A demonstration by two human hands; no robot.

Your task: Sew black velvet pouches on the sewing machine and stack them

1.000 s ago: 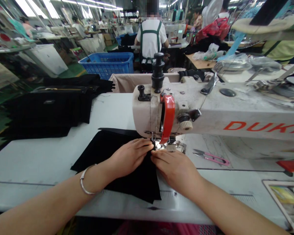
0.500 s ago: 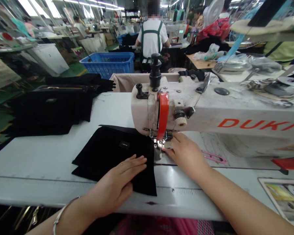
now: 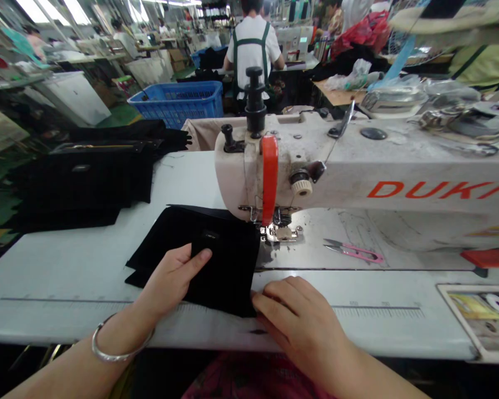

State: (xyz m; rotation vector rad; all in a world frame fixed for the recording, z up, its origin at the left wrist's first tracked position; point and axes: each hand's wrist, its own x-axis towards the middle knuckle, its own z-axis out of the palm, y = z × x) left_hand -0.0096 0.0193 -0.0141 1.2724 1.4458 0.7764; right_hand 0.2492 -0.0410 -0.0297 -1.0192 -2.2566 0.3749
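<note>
A black fabric panel [image 3: 228, 271] with a small label [image 3: 211, 235] lies in layers on the sewing machine table, its right edge by the presser foot [image 3: 270, 234]. My left hand [image 3: 172, 277] grips the panel from the left, thumb on top and the other fingers hidden under a layer. At the panel's near right corner, my right hand [image 3: 295, 316] has its fingers bent and closed on the edge; the fingertips are partly hidden. The white sewing machine [image 3: 324, 172] with an orange lever guard [image 3: 269, 180] stands just beyond both hands.
Pink-handled thread snips [image 3: 355, 252] lie on the machine bed to the right. A stack of black fabric pieces [image 3: 79, 183] sits at the table's left. Behind stand a blue basket [image 3: 177, 102] and a seated person [image 3: 251, 50]. A parts tray [image 3: 482, 321] is set at the right.
My right hand has come back from the presser foot to the panel's near corner. My left hand has gone from lying flat on the panel to gripping it. The view has shifted slightly.
</note>
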